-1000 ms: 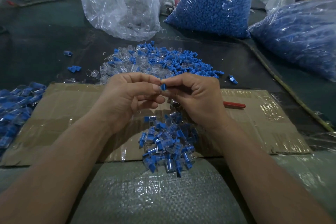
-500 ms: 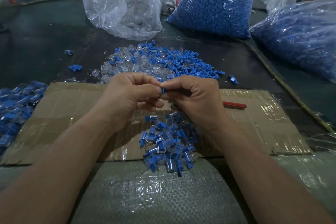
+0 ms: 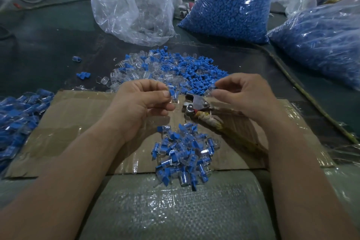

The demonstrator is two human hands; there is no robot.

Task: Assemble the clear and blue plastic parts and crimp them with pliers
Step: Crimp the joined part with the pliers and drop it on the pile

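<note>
As we looked down at the bench, bags: clear-parts bag [image 3: 132, 6], blue bag [image 3: 229, 2] and right blue bag [image 3: 321, 41] stood at the back, all well filled; we judged most stock untouched.
Cardboard [image 3: 74, 121]: our work mat, lay under both hands.
Loose pile [image 3: 175, 68]: mixed clear and blue parts just beyond the cardboard; plenty left to join.
Left heap [image 3: 21, 115]: joined pieces at the cardboard's left edge; we took them as done.
Near heap [image 3: 183, 156]: more joined pieces on the cardboard's near edge; crimped or not, we couldn't tell.
Left hand [image 3: 140, 107]: thumb and forefinger pinched the joined piece [image 3: 174, 94].
Right hand [image 3: 247, 95]: fingers curled, thumb near forefinger; we couldn't tell if it pinched anything.
Pliers [image 3: 192, 104]: lay on the cardboard between the hands, no hand gripping them.
Joined piece: clear and blue, held above the cardboard; we judged its crimp not yet done.
</note>
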